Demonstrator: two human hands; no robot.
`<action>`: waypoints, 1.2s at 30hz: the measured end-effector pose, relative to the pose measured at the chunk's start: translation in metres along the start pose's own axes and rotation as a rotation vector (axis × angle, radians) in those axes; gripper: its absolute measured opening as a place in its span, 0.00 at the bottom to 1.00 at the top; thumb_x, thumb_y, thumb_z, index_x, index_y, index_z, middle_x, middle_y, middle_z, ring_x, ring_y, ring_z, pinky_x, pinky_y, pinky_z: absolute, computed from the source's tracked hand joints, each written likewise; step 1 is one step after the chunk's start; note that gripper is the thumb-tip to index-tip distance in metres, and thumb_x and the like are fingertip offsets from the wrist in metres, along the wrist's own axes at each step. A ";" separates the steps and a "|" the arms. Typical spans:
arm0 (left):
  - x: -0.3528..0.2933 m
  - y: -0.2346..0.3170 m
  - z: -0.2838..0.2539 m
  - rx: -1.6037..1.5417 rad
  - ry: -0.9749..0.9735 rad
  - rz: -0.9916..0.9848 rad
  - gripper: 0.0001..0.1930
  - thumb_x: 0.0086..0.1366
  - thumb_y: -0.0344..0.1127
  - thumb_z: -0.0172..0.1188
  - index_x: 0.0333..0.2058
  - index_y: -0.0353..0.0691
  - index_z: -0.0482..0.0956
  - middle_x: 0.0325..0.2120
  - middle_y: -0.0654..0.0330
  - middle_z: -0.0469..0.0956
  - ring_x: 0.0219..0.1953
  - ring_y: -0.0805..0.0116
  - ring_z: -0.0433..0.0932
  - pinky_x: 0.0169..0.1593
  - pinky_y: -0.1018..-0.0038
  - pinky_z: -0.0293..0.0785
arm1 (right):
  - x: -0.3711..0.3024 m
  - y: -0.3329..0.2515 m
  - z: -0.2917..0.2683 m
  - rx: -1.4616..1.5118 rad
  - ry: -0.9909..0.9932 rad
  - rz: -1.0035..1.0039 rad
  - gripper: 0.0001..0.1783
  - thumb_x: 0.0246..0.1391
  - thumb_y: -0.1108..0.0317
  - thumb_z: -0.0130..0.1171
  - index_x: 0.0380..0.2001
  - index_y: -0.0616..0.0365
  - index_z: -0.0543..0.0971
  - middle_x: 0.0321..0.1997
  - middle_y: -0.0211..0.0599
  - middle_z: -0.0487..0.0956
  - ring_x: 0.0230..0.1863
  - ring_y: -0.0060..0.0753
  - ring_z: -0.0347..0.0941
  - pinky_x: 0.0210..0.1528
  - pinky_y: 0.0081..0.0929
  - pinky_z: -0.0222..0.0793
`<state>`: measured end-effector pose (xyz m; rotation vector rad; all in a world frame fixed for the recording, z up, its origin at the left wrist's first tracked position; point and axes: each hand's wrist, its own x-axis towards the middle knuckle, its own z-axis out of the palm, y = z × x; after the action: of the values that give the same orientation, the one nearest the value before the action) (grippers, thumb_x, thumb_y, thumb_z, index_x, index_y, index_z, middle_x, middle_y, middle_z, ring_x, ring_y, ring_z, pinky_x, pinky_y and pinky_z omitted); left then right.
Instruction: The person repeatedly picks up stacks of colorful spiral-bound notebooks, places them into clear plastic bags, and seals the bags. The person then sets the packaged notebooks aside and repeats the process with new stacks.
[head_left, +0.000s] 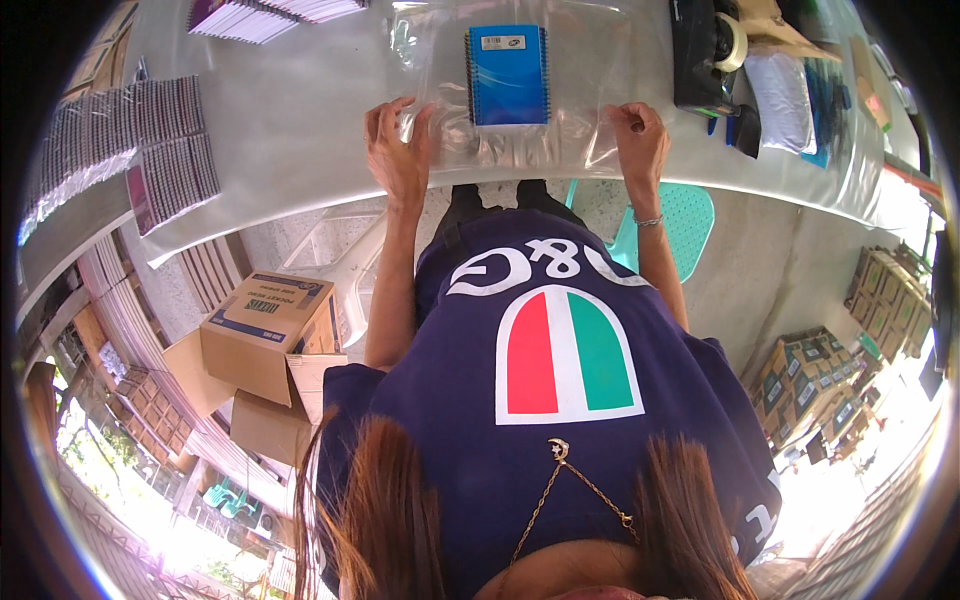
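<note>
A blue spiral-bound notebook (508,80) with a small white label lies on a clear plastic sheet (440,60) that covers part of the table in front of me. Beside the sheet's left edge is my left hand (398,150), its fingers curved and its thumb apart from them. My right hand (643,145) is at the sheet's near right side, thumb and forefinger pinched together on the plastic. Neither hand touches the notebook. Whether the plastic is a flat sheet or a bag, I cannot tell.
Stacks of spiral-bound notebooks (165,140) stand at the table's left, with more (250,18) at the back. A tape roll (733,42) and a white packet (780,100) lie at the right. Below are an open cardboard box (265,335) and a green stool (685,225).
</note>
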<state>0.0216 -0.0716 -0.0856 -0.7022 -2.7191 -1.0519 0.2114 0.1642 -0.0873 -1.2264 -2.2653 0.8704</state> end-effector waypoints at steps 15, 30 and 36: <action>0.044 -0.001 0.011 -0.206 -0.252 -0.159 0.17 0.55 0.45 0.68 0.41 0.44 0.83 0.32 0.53 0.77 0.38 0.53 0.76 0.43 0.61 0.71 | 0.050 0.014 0.026 0.327 -0.220 0.139 0.20 0.50 0.62 0.67 0.43 0.64 0.79 0.28 0.40 0.83 0.27 0.26 0.78 0.32 0.24 0.71; 0.053 -0.005 0.026 -0.541 -0.371 -0.099 0.13 0.67 0.37 0.57 0.46 0.37 0.80 0.36 0.56 0.77 0.31 0.67 0.78 0.33 0.71 0.73 | 0.062 -0.008 0.019 0.295 -0.365 0.183 0.14 0.53 0.65 0.64 0.39 0.64 0.80 0.24 0.37 0.80 0.25 0.24 0.77 0.31 0.22 0.71; 0.062 0.015 0.009 -0.592 -0.590 -0.352 0.14 0.69 0.40 0.55 0.45 0.36 0.80 0.28 0.54 0.82 0.22 0.65 0.77 0.28 0.69 0.72 | 0.063 -0.025 0.004 0.795 -0.671 0.355 0.12 0.58 0.67 0.61 0.40 0.65 0.78 0.26 0.32 0.79 0.24 0.19 0.75 0.28 0.17 0.74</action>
<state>-0.0254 -0.0330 -0.0650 -0.7059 -3.0947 -2.0759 0.1614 0.2059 -0.0682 -1.0298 -1.7510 2.3098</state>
